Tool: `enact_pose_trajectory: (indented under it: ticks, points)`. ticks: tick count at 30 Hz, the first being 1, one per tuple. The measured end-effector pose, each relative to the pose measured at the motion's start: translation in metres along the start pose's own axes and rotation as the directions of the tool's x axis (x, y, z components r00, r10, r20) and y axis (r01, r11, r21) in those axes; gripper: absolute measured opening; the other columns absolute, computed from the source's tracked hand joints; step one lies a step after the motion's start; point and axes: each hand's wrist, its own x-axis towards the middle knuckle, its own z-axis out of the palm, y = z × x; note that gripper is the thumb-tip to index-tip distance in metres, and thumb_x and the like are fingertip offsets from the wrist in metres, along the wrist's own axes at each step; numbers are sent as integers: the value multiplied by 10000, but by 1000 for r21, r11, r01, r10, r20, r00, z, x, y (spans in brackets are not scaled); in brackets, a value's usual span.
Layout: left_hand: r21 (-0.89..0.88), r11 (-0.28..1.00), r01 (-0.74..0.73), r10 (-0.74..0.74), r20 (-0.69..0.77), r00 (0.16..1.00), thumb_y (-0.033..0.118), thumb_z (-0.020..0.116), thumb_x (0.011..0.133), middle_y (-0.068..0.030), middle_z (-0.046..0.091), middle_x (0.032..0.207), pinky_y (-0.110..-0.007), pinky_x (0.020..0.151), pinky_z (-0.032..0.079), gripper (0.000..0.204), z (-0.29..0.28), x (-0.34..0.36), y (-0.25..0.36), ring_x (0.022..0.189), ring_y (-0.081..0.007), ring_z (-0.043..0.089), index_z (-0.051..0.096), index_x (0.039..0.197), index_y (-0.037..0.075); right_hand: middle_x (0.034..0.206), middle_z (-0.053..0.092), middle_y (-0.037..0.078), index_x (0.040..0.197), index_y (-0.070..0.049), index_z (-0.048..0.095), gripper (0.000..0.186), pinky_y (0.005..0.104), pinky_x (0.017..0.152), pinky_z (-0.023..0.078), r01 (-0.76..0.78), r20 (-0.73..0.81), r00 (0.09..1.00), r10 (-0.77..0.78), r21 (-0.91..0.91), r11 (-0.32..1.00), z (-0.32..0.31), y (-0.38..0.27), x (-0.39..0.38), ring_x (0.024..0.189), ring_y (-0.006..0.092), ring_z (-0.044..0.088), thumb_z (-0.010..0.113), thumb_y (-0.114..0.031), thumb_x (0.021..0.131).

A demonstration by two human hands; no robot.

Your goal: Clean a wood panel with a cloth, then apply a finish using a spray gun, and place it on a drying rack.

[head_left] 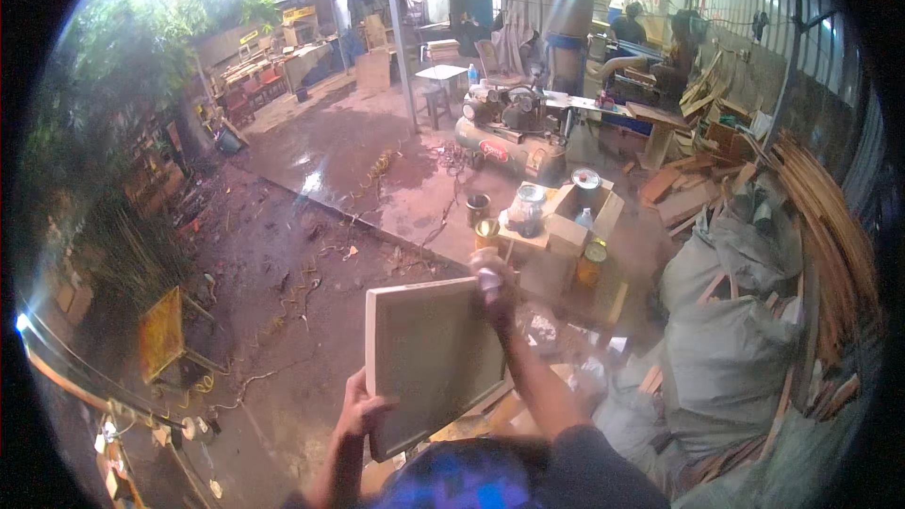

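A shallow rectangular wooden panel (434, 349) with a raised pale rim stands tilted in front of me, its recessed grey-beige side in view. My left hand (360, 408) grips its left edge low down, with the fingers curled around the rim. At the upper right corner is my right hand (500, 273), closed on a small pale wad (488, 283) that touches or nearly touches the top edge. Whether the wad is cloth or sandpaper cannot be made out. The panel's lower edge is partly hidden by my body.
Beyond the panel, a low bench holds open cans (586, 179), a plastic-covered tub (528, 212) and a cardboard box (570, 226). Large white sacks (726, 368) and wood strips (830, 245) crowd the right. An air compressor (500, 146) stands farther back; a yellow-topped stand (162, 335) is left.
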Motion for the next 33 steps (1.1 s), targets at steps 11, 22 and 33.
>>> enact_pose_trajectory:
  ticks: [11,22,33]
  points:
    - [-131,983,-125,140,114,984,71,690,581,-45,653,915,-287,714,493,509,25,27,31,798,-145,611,617,1074,-30,933,619,129,997,-52,618,356,512,899,417,187,135,972,-191,42,982,-67,-106,64,939,352,595,720,-348,828]
    - [-182,970,-162,175,58,983,100,679,591,-51,628,835,-308,708,512,416,15,24,18,761,-157,615,603,984,-13,1272,552,171,1251,-36,554,347,422,1007,461,4,24,1000,7,-444,896,-90,110,8,1165,335,547,478,-267,1004]
    - [-321,876,-361,239,-360,902,101,643,688,-100,613,963,-339,786,521,487,41,55,10,901,-217,611,547,1148,-31,1456,466,160,1353,-17,507,565,461,1118,327,156,509,805,-304,313,937,-40,-115,-116,1379,374,384,652,-124,817]
